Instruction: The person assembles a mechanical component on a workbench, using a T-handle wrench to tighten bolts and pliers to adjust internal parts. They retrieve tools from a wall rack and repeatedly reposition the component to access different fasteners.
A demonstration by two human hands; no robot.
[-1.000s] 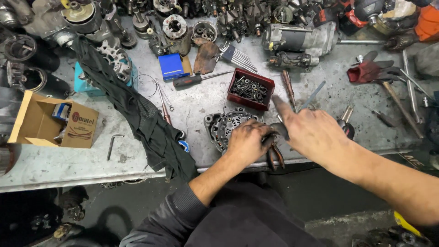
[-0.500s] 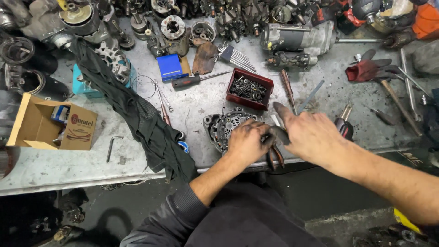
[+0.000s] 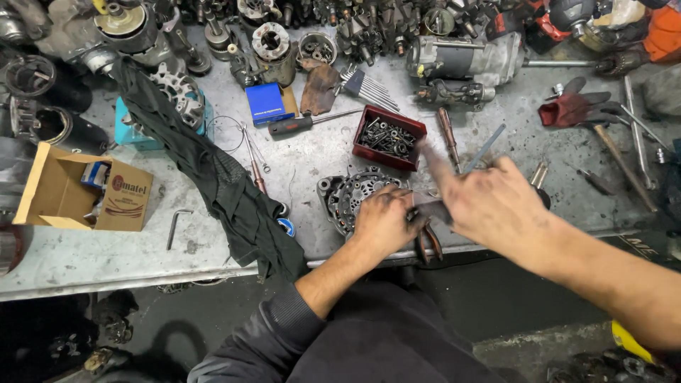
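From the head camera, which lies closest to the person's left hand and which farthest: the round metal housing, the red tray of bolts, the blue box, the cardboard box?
1. Round metal housing, right under the left hand.
2. Red tray of bolts, just behind it.
3. Blue box, farther back and left.
4. Cardboard box, far left near the table edge.

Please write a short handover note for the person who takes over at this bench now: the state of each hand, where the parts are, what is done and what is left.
Left hand: pressed on the round metal housing at the bench's front edge, holding pliers with orange-lined handles.
Right hand: above the bench right of the housing, blurred, index finger pointing toward the red tray of bolts; whether it grips the pliers cannot be told.
Nearby: dark cloth to the left, screwdriver behind, red glove far right.
Done: the housing lies alone, separate from the other units.
Left: cannot tell which fasteners remain; the left hand covers that side.
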